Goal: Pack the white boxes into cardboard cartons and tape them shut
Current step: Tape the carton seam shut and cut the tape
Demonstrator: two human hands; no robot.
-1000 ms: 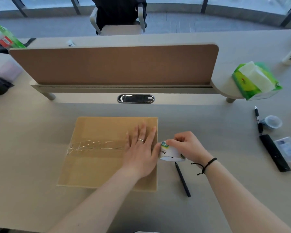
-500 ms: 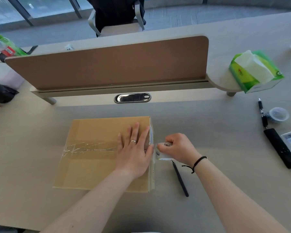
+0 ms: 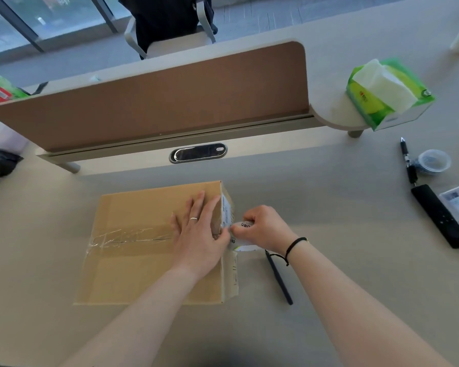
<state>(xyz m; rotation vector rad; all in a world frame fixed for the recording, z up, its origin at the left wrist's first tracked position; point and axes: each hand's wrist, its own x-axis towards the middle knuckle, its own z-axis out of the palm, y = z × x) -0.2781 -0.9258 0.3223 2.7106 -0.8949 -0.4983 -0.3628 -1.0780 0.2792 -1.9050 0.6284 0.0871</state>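
Right grip (image 3: 260, 227) on tape roll (image 3: 243, 238), black pen (image 3: 278, 278) just beside

A closed carton (image 3: 149, 242) sits near the desk's (image 3: 342, 213) front edge, clear tape along its top seam. The left hand (image 3: 199, 234) presses flat on the carton's top near its right edge. The right hand (image 3: 265, 226) grips a tape roll (image 3: 243, 243) against the carton's right side, with a black pen (image 3: 278, 278) on the desk just beside it.

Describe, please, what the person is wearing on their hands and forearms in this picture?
Both forearms are bare, with no sleeves in view. The left hand wears a thin silver-coloured ring on one finger. The right hand has no ring that shows; at its wrist sits a thin black cord bracelet with a loose end hanging down. No gloves or watch.
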